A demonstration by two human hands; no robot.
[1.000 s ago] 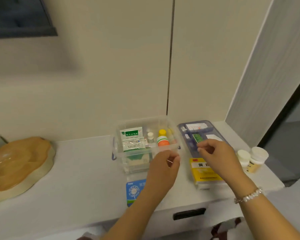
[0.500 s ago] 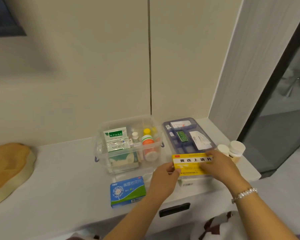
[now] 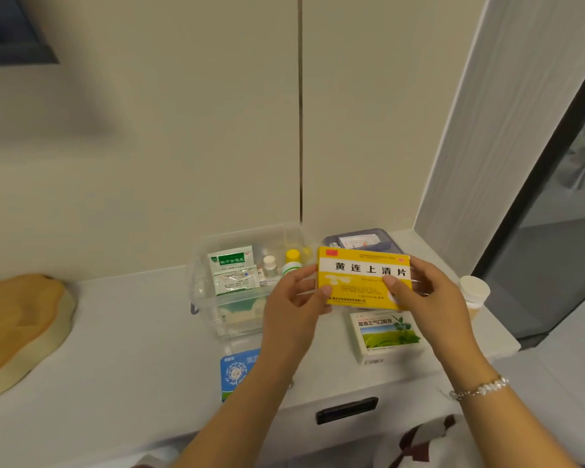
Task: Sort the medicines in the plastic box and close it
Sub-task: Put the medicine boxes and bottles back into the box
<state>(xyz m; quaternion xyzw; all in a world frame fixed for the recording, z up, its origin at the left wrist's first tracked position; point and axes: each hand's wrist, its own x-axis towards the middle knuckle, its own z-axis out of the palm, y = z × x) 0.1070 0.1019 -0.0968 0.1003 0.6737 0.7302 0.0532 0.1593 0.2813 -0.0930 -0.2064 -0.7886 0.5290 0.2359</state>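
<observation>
A yellow medicine box (image 3: 358, 270) is held up in the air between both hands, its printed face toward me. My left hand (image 3: 294, 307) grips its left end and my right hand (image 3: 429, 295) grips its right end. Behind it on the white counter stands the clear plastic box (image 3: 210, 298), open, with green sachets (image 3: 232, 268) and small bottles (image 3: 270, 265) inside. The grey-blue lid (image 3: 382, 243) lies to the right of it, mostly hidden by the yellow box. A white-green medicine box (image 3: 385, 332) and a blue box (image 3: 235, 371) lie on the counter in front.
White pill bottles (image 3: 473, 292) stand at the counter's right edge, partly behind my right hand. A wooden tray (image 3: 17, 329) fills the left end of the counter. A drawer handle (image 3: 347, 408) shows below the front edge. A wall rises directly behind.
Both hands have lifted the yellow box off the white-green box it lay on and raised it toward me; earlier my right hand was at the lid and my left by the plastic box.
</observation>
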